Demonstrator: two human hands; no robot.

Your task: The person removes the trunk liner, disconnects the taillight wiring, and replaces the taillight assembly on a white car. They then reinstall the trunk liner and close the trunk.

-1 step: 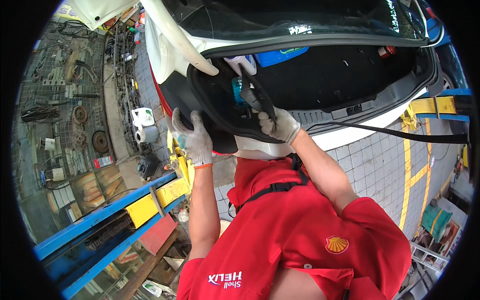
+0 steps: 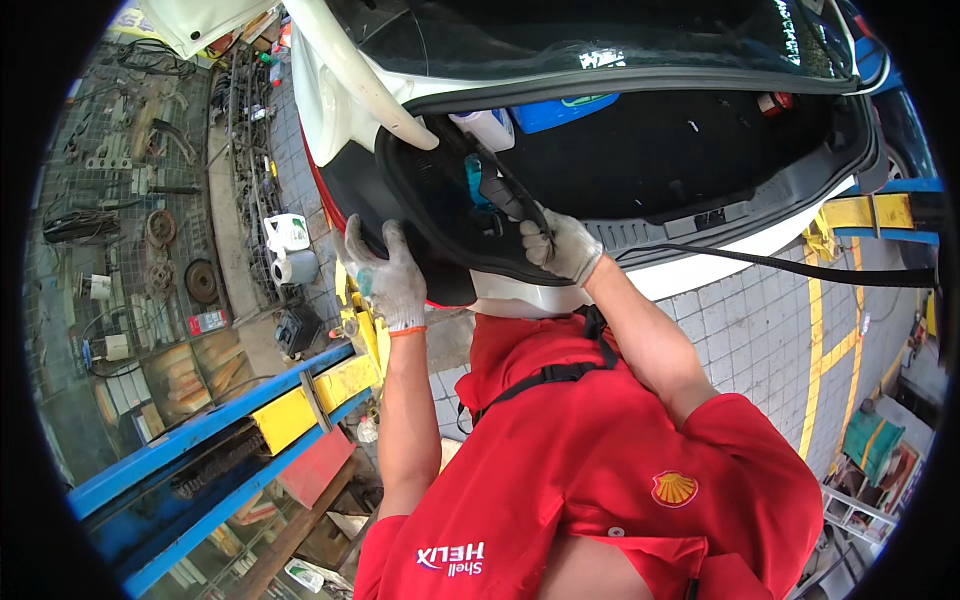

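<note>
A white car's boot stands open in front of me. My right hand [image 2: 562,248], in a pale work glove, is closed round the lower end of a black trim panel [image 2: 518,190] inside the boot's left side. Behind that panel a teal part [image 2: 474,180] shows, partly hidden; I cannot make out what it is. My left hand [image 2: 387,275], also gloved, has its fingers spread against the dark rear corner [image 2: 362,200] of the car, beside the red tail light edge. A black rubber seal strip [image 2: 790,265] hangs loose from the boot's rim to the right.
A white jug [image 2: 487,129] and a blue container [image 2: 562,112] stand in the boot, with a red item [image 2: 773,103] at its far right. Blue and yellow lift arms [image 2: 285,420] flank the car. White jugs [image 2: 287,234] and metal parts lie at left.
The black trim panel has shifted slightly left and down at its upper end, and more of the white jug shows. My hands have barely moved.
</note>
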